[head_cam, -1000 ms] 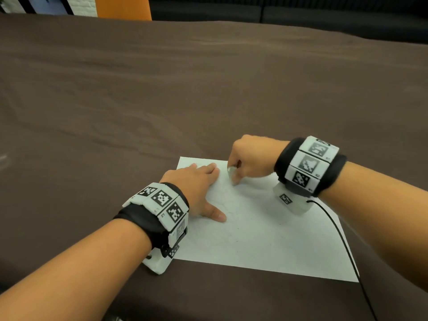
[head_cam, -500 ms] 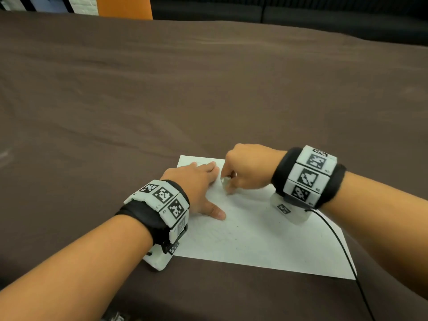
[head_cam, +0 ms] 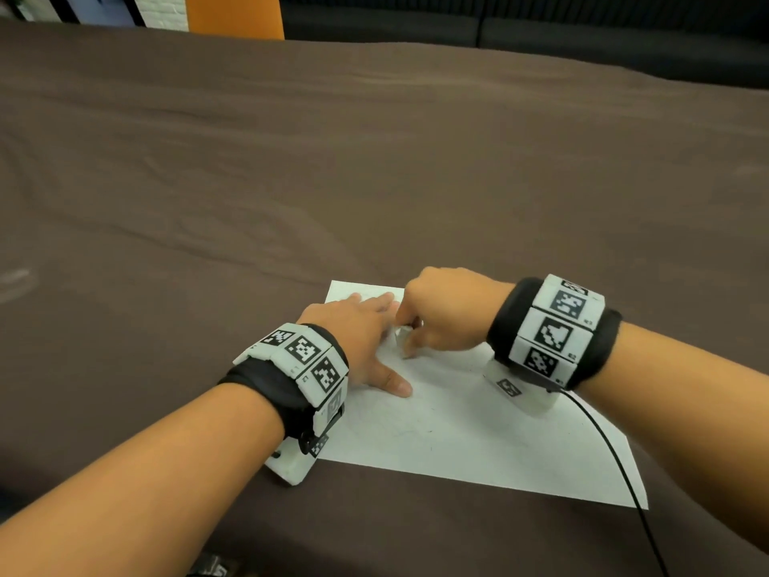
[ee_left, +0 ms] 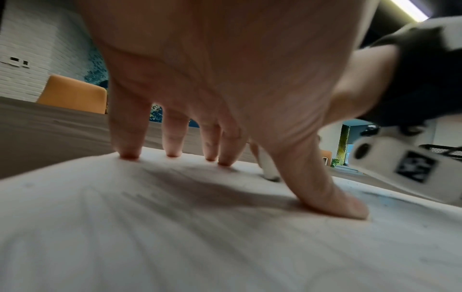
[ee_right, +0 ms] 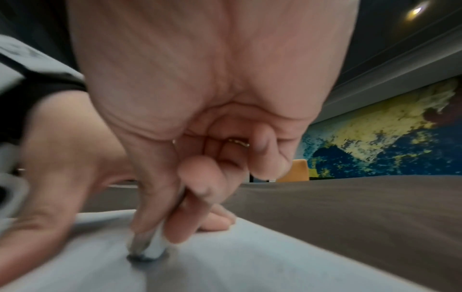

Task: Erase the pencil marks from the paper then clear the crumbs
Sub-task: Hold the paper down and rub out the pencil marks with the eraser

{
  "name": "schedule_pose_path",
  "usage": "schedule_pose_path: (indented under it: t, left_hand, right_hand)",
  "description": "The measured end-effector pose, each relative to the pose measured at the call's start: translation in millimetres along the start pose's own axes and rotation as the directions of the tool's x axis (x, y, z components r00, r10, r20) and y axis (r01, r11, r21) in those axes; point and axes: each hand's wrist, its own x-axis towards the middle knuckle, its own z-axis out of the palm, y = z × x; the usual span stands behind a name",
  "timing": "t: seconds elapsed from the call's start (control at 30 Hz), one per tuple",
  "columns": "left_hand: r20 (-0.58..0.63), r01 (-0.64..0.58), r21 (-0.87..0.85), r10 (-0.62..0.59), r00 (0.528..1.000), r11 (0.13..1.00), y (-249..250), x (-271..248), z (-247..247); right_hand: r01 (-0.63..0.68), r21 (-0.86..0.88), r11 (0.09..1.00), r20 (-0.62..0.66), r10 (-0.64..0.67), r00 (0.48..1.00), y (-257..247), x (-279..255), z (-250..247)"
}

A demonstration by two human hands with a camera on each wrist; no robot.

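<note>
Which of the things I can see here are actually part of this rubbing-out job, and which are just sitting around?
Part of the job:
- paper, lying on the brown tablecloth
- white eraser, pinched in the right hand, tip on the paper
- left hand, fingers spread, pressing the paper flat

Just around:
- orange chair beyond the table
- black cable crossing the paper's right edge

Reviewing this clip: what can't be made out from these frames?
- Small white eraser: mostly hidden by the right hand's pinching fingers; shape unclear, right wrist view blurred.
- Pencil marks and crumbs on the white paper sheet: too faint in head view.
- Paper under the left hand: covered.
</note>
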Motion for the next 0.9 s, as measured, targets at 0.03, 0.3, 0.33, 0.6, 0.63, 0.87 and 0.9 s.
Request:
schedule_pose_path:
  t: [0.03, 0.3, 0.33, 0.6, 0.63, 0.87, 0.9]
  left_hand:
    - [0.012, 0.002, -0.003, -0.002, 1.000, 1.000, 0, -1, 0]
    - [0.038, 0.001, -0.021, 0.000, 0.999, 1.000, -6, -4, 5]
    - [0.042, 0.000, -0.016, 0.000, 0.999, 1.000, -6, -4, 4]
    - [0.056, 0.014, 0.010, -0.015, 0.998, 1.000, -4, -5, 3]
    - [0.060, 0.017, 0.010, -0.018, 0.998, 1.000, -4, -5, 3]
    - [0.058, 0.018, -0.004, -0.018, 0.998, 1.000, -5, -4, 4]
    - [0.060, 0.020, -0.003, -0.020, 0.998, 1.000, -5, -4, 5]
  right_hand:
    - [-0.026, -0.017, 1.000, -0.015, 0.026, 1.000, 3, 5, -4]
    - [-0.015, -0.101, 0.995, -0.023, 0.013, 1.000, -6, -4, 0]
    - [0.014, -0.100, 0.995, 0.005, -0.014, 1.000, -10, -10, 4]
    - [-0.044, -0.015, 0.999, -0.008, 0.044, 0.999, 16, 7, -5]
    - [-0.073, -0.009, 0.997, -0.037, 0.072, 0.997, 20, 12, -8]
    - [0.006, -0.098, 0.995, -0.014, -0.008, 1.000, 2, -10, 7]
    - [0.040, -0.095, 0.995, 0.013, -0.039, 0.999, -1, -15, 9]
